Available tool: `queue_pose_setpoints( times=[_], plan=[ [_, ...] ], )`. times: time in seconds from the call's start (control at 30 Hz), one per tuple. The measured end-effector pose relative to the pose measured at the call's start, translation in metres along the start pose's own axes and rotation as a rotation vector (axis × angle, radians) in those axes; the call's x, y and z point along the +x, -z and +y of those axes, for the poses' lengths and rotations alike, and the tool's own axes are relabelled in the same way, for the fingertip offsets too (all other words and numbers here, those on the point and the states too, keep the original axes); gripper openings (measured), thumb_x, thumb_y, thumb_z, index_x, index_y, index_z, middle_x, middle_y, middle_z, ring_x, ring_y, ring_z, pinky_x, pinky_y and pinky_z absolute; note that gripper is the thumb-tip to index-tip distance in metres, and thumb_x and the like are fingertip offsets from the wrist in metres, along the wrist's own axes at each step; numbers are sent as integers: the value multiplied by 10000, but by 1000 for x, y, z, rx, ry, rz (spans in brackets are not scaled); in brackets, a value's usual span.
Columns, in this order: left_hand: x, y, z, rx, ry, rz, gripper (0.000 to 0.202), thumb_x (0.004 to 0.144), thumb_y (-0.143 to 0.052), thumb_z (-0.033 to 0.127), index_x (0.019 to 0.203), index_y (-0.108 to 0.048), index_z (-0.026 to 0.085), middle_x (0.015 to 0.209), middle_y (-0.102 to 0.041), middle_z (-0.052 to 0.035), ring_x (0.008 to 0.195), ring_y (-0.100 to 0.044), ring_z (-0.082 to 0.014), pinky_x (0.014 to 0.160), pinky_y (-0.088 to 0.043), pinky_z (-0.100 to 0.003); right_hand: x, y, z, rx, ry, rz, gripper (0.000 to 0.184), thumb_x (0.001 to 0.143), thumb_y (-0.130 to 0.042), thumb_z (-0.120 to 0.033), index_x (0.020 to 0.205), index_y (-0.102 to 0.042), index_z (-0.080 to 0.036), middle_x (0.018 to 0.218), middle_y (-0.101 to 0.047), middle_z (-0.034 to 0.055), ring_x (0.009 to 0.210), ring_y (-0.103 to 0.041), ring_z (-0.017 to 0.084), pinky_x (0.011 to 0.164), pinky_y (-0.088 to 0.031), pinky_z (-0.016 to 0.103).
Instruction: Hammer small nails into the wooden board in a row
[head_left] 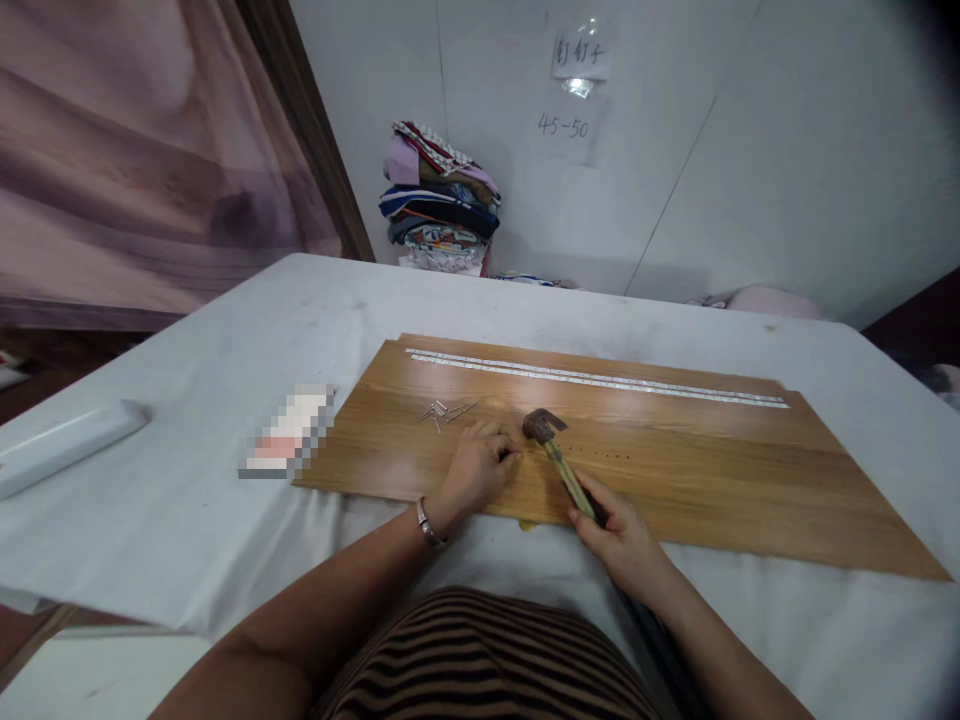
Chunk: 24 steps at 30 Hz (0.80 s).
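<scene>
On the left part of the wooden board (712, 450), which is brown with a visible grain, lie several thin, silvery nails (440, 408) in a loose group. To the right of them is the left hand (480, 462); its fingers are narrow together, and I cannot tell whether they hold a nail. Next comes the hammer (563, 465), with a rusty-looking claw head just beside the left hand and a yellowish handle; the right hand (621, 532) has its fingers closed around this handle. Some small dark dots (598, 453) make a row farther right. Two pale strips (559, 376) run near the far edge. The board lies on a bench (225, 340) covered with white, wrinkled cloth. Behind, from the left, are a pinkish curtain (150, 150), a pile of folded fabrics (441, 205) and a pale wall (675, 100) with handwritten papers (566, 125).
</scene>
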<state>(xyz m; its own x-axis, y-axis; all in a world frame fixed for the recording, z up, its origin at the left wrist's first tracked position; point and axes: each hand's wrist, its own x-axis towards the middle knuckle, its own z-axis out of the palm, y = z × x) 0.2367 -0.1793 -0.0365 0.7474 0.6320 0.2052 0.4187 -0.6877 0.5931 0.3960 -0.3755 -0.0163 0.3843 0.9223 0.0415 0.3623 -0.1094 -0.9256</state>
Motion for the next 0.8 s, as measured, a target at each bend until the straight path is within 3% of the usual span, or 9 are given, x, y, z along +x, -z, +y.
queue_pose_setpoints(
  times=[0.8],
  plan=[
    [0,1,2,8,1,-2,128,891,-718,166,775,-754,205,875,-703,-43,935,-627,-218,893,-455,-373,-1,1,-7,-3,15,-12,526,881,-637,-286,1398,-715,-221,1374,-743,98,1263,-705,289,1129,-531,481]
  ],
)
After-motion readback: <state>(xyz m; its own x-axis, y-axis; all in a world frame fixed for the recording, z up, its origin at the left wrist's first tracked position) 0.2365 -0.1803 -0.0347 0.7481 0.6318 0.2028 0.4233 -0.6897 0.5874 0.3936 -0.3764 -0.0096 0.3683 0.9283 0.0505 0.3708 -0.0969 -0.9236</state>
